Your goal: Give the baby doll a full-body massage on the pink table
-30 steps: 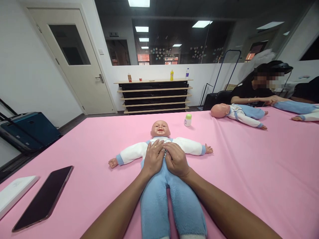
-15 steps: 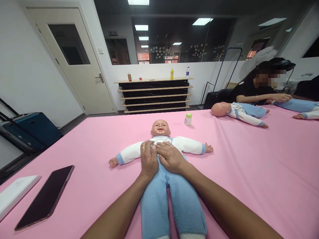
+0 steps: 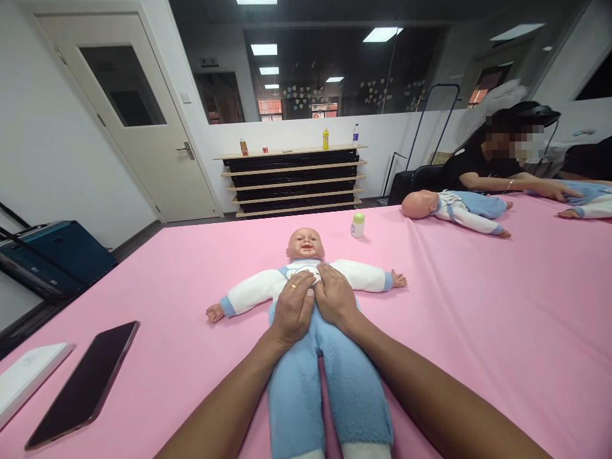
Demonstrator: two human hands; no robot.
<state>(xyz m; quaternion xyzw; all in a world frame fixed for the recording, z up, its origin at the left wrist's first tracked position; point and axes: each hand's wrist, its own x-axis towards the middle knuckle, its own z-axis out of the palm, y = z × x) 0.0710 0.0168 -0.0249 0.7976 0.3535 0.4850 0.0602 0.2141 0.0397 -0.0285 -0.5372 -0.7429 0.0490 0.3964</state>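
A baby doll (image 3: pixel 329 370) in a white top and blue trousers lies on its back in front of me, head away, arms spread wide. My left hand (image 3: pixel 294 307) rests flat on the doll's belly and chest, with a ring on one finger. Beside it, my right hand (image 3: pixel 336 296) lies on the doll's other side, fingers stretched out toward the chest. The two hands touch or nearly touch at the thumbs. Both look open, palms down, and partly cover the print on the doll's top. Neither hand grips anything.
The table has a pink cloth (image 3: pixel 478 331). A phone (image 3: pixel 83 386) and a white box (image 3: pixel 31 373) lie at the left. A green-capped bottle (image 3: pixel 357 225) stands beyond the doll. At right, a co-worker (image 3: pixel 492 159) handles another doll, near a second doll (image 3: pixel 471 207).
My left hand has shifted right, toward the middle of the doll's chest. My right hand has turned, its fingers now pointing more toward the doll's head. The co-worker's hand has moved right and lower.
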